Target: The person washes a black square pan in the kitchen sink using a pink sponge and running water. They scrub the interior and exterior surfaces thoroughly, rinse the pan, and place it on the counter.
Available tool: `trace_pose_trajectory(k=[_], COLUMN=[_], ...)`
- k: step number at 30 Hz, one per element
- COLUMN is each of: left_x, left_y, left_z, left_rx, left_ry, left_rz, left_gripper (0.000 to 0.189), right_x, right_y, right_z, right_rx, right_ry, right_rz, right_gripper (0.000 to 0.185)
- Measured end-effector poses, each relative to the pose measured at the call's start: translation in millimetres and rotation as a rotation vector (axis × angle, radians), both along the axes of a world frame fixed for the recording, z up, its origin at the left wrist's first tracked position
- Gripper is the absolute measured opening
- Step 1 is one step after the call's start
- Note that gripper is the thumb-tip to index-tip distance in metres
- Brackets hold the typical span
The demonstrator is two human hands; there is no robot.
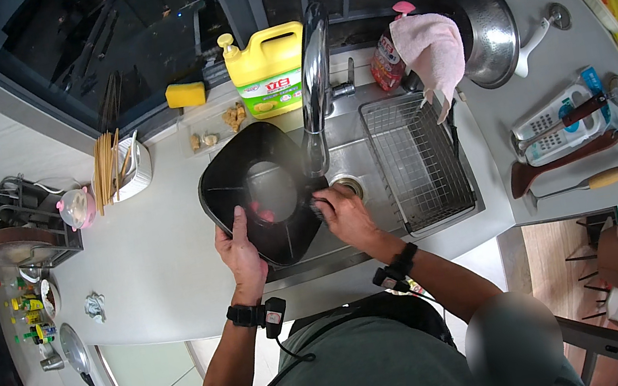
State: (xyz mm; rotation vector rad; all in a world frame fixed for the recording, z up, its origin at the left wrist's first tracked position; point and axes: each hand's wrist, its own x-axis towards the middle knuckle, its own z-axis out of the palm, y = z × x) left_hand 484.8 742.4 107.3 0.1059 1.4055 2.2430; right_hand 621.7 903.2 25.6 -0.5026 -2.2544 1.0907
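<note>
A black plastic bin [220, 177] is tilted over the left part of the stainless steel sink [349, 155], its open mouth towards me. A pale round reflection and pinkish-red spots show on its inside bottom. My left hand [242, 253] grips the near-left rim, the thumb lying over the inside. At the bin's right rim, my right hand [347, 217] has its fingers curled around a small dark grey object [321, 210], perhaps a scouring pad; fingers partly hide it. The chrome tap [316, 87] arches above the bin's right edge. Behind my right fingertips is the sink drain [349, 186].
A wire basket [420, 162] fills the sink's right side. Behind stand a yellow detergent jug [267, 71], a yellow sponge [186, 94] and a red bottle [387, 63] beside a pink towel [428, 44]. A metal colander [488, 34] and utensils hang right; chopsticks [106, 171] stand left.
</note>
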Motion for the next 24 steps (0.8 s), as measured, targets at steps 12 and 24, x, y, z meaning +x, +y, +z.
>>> trace_pose_trajectory(k=[12, 24], left_x=[4, -5], left_y=[9, 10], left_z=[1, -7], left_rx=[0.014, 0.017], left_ry=[-0.012, -0.05], left_rz=[0.05, 0.064], left_gripper=[0.02, 0.018], right_x=[12, 0], right_y=[-3, 1], right_z=[1, 28], right_rx=[0.091, 0.053], right_ry=[-0.162, -0.029], right_rz=[0.089, 0.383], right_gripper=[0.037, 0.024])
